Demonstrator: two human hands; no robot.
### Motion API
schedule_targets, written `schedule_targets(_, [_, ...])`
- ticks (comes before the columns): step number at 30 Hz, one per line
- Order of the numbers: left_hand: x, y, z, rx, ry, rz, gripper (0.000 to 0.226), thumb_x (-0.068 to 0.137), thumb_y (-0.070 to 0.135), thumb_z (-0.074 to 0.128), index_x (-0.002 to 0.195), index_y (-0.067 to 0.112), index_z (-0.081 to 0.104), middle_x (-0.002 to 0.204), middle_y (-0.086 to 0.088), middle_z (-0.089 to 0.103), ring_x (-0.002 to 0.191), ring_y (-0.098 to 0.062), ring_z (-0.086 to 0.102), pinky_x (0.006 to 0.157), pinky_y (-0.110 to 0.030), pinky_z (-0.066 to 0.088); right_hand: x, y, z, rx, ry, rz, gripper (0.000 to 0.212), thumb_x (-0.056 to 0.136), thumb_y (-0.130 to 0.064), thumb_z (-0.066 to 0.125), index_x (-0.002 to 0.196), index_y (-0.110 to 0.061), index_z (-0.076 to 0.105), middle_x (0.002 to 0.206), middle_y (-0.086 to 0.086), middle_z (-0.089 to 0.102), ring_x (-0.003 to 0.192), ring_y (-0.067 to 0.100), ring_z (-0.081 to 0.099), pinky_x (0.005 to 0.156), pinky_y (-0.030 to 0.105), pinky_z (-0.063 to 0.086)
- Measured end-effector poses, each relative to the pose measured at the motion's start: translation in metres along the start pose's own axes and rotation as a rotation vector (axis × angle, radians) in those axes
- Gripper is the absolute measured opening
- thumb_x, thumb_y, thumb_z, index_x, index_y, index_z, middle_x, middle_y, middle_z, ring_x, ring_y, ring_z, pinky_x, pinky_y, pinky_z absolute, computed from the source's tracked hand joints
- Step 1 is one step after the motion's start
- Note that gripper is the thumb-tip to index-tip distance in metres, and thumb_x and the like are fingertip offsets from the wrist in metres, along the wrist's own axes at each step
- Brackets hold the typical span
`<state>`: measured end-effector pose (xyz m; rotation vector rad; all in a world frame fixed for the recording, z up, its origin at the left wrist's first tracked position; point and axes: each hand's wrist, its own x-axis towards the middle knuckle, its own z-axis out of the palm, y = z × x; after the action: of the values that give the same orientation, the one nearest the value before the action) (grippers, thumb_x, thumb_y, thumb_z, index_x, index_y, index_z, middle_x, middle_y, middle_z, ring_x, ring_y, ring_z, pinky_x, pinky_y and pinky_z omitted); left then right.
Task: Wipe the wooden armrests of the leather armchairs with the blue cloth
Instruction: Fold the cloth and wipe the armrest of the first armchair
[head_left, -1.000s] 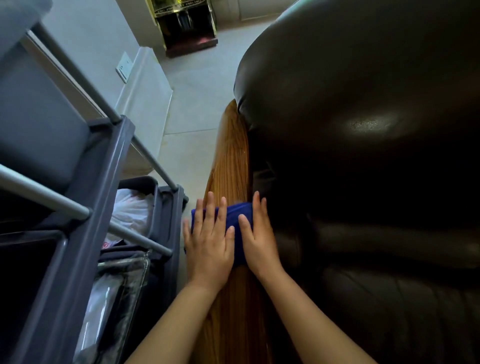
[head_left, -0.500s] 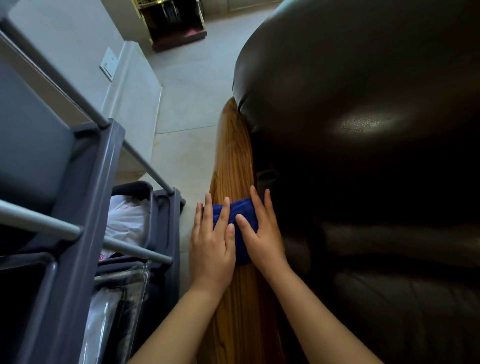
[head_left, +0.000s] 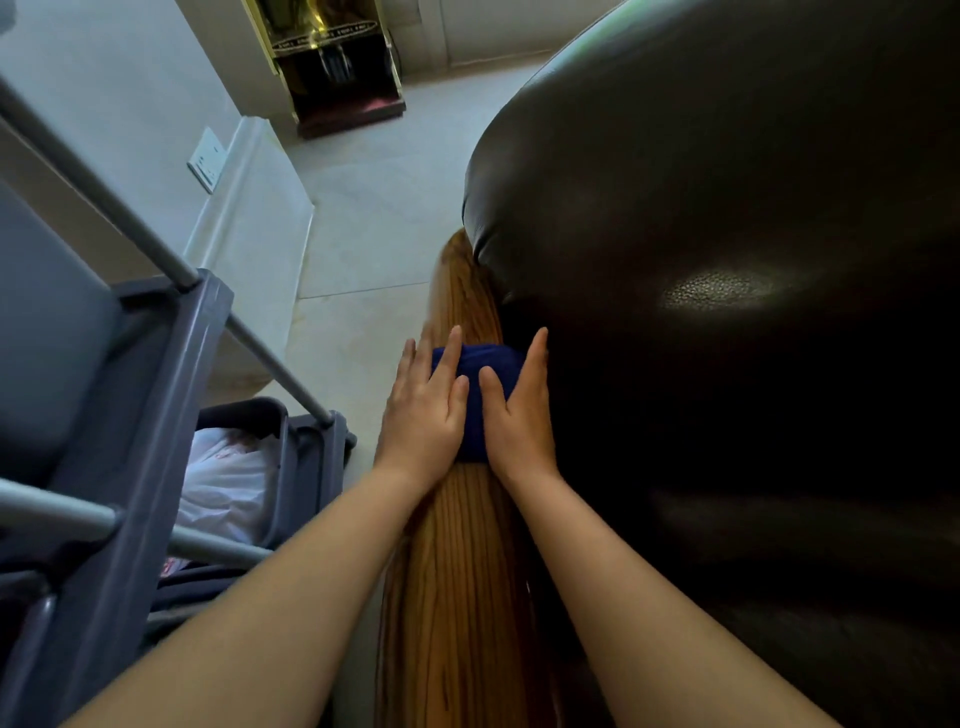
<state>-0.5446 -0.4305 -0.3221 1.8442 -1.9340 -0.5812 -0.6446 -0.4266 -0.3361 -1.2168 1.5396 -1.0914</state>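
Note:
A long wooden armrest (head_left: 462, 587) runs away from me along the left side of a dark leather armchair (head_left: 727, 338). A folded blue cloth (head_left: 480, 379) lies across the armrest about halfway up. My left hand (head_left: 423, 415) presses flat on the cloth's left part, fingers spread toward the armrest's outer edge. On the cloth's right part lies my right hand (head_left: 519, 410), against the leather. Both hands cover most of the cloth.
A grey cleaning cart (head_left: 119, 415) with metal rails stands close on the left, holding white plastic bags (head_left: 223, 483). Pale tiled floor (head_left: 374, 208) lies between cart and chair. A gold and dark cabinet (head_left: 337, 62) stands against the far wall.
Both hands have slid the blue cloth farther up the armrest, away from me, toward the chair's back.

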Motion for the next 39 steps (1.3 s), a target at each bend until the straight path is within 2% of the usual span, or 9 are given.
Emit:
schedule_targets(3, [-0.015, -0.003, -0.014, 0.054, 0.003, 0.031, 0.063, 0.095, 0.030, 0.039, 0.146, 0.025, 0.002, 0.157, 0.002, -0.008, 0.142, -0.014, -0.010, 0.113, -0.044, 0.001, -0.018, 0.004, -0.021, -0.305, -0.077, -0.064, 0.067, 0.093, -0.045, 0.038, 0.145, -0.034, -0.003, 0.158, -0.002, 0.002, 0.144, 0.019, 0.001, 0.114, 0.044, 0.011])
schedule_targets(6, [-0.038, -0.005, -0.030, -0.011, -0.007, 0.154, 0.058, 0.091, 0.016, 0.051, 0.143, 0.015, 0.025, 0.153, -0.002, 0.021, 0.142, -0.015, 0.015, 0.115, -0.033, 0.012, -0.033, 0.009, -0.043, -0.272, -0.123, -0.176, 0.057, 0.092, -0.027, 0.052, 0.142, -0.030, 0.027, 0.155, 0.001, 0.021, 0.140, 0.013, 0.020, 0.108, 0.023, 0.017])
schedule_targets(8, [-0.042, -0.003, -0.035, -0.062, -0.063, 0.123, 0.056, 0.090, 0.011, 0.054, 0.140, 0.013, 0.032, 0.151, -0.002, 0.027, 0.140, -0.015, 0.021, 0.115, -0.028, 0.016, -0.034, 0.006, -0.049, -0.233, -0.158, -0.163, 0.056, 0.089, -0.021, 0.058, 0.139, -0.029, 0.034, 0.152, 0.001, 0.030, 0.137, 0.011, 0.026, 0.104, 0.019, 0.019])
schedule_targets(18, [0.004, 0.009, -0.041, 0.060, -0.104, 0.062, 0.057, 0.088, 0.011, 0.056, 0.140, 0.015, 0.033, 0.150, -0.003, 0.032, 0.136, -0.021, 0.032, 0.109, -0.026, 0.023, 0.003, -0.005, -0.040, -0.184, -0.151, -0.061, 0.057, 0.087, -0.020, 0.060, 0.139, -0.026, 0.037, 0.147, 0.006, 0.038, 0.133, 0.018, 0.036, 0.097, 0.017, 0.024])
schedule_targets(22, [0.018, 0.013, -0.041, 0.072, -0.011, 0.033, 0.049, 0.085, 0.010, 0.059, 0.133, 0.013, 0.047, 0.138, -0.009, 0.049, 0.127, -0.025, 0.045, 0.106, -0.032, 0.032, 0.017, -0.014, -0.041, -0.257, -0.113, -0.057, 0.054, 0.084, -0.021, 0.064, 0.134, -0.022, 0.045, 0.138, 0.006, 0.050, 0.126, 0.018, 0.046, 0.094, 0.017, 0.030])
schedule_targets(27, [0.001, 0.026, -0.047, 0.103, 0.025, 0.037, 0.035, 0.081, 0.008, 0.061, 0.115, 0.013, 0.063, 0.118, -0.011, 0.065, 0.111, -0.026, 0.058, 0.096, -0.035, 0.043, -0.003, -0.019, -0.051, -0.433, -0.061, -0.127, 0.043, 0.081, -0.019, 0.066, 0.123, -0.017, 0.057, 0.123, 0.007, 0.062, 0.112, 0.021, 0.058, 0.096, 0.031, 0.045])
schedule_targets(32, [-0.034, 0.045, -0.082, 0.045, -0.101, 0.019, 0.025, 0.075, 0.014, 0.069, 0.100, 0.016, 0.072, 0.100, -0.005, 0.072, 0.091, -0.014, 0.063, 0.077, -0.019, 0.041, -0.026, -0.046, -0.092, -0.542, -0.201, -0.177, 0.038, 0.076, -0.025, 0.071, 0.114, -0.023, 0.064, 0.100, -0.001, 0.069, 0.092, 0.013, 0.064, 0.079, 0.022, 0.049])
schedule_targets(36, [-0.057, 0.095, -0.134, -0.043, -0.092, 0.032, 0.022, 0.073, 0.013, 0.070, 0.095, 0.016, 0.073, 0.093, -0.004, 0.074, 0.084, -0.010, 0.064, 0.075, -0.019, 0.046, -0.054, -0.106, -0.129, -0.540, -0.161, -0.214, 0.038, 0.074, -0.025, 0.074, 0.111, -0.027, 0.066, 0.085, -0.010, 0.064, 0.076, -0.001, 0.055, 0.063, -0.002, 0.032])
schedule_targets(39, [-0.073, 0.144, -0.179, -0.088, -0.078, 0.067, 0.018, 0.073, 0.015, 0.069, 0.090, 0.019, 0.074, 0.088, 0.000, 0.074, 0.077, -0.006, 0.063, 0.064, -0.008, 0.042, -0.082, -0.164, -0.165, -0.512, -0.107, -0.210, 0.036, 0.072, -0.023, 0.076, 0.107, -0.024, 0.068, 0.095, -0.004, 0.070, 0.080, 0.001, 0.058, 0.071, 0.005, 0.039])
